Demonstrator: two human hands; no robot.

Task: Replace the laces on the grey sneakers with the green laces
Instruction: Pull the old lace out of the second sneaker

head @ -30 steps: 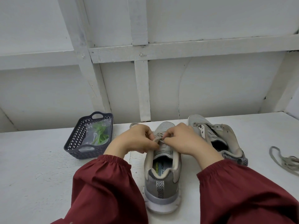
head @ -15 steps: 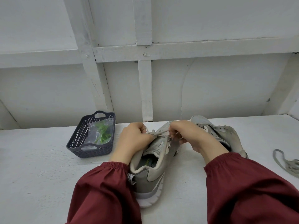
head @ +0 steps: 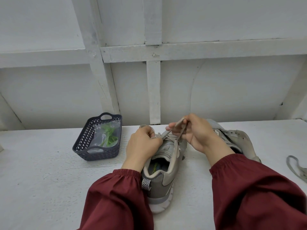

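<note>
A grey sneaker (head: 163, 170) lies tipped onto its side near the front edge of the tabletop (head: 41, 180), heel toward the person. The left hand (head: 142, 145) presses down on the tongue area with its fingers curled shut around the old lace (head: 174, 130) near the eyelets, while the right hand (head: 196, 133) has its fingers pinched closed on a loop of that same lace, lifted just above the shoe. The second sneaker (head: 232, 138) lies behind the right wrist, apparently already unlaced, and a loose grey lace (head: 297, 166) rests at the right edge of the tabletop. The green laces (head: 108, 136), sealed in a clear bag, sit in a dark basket (head: 98, 138) toward the back left, well apart from the shoes and untouched. The likely trouble from here is the lace snagging in an eyelet: a hard pull could drag the tilted shoe toward the front edge or tear it from the left hand's hold. A lace end might also fray or jam if pulled at an angle. Inside the shoe, yellow-green lettering shows on the insole (head: 155, 168), but it is too small and skewed to read with confidence; no other writing can be made out.
</note>
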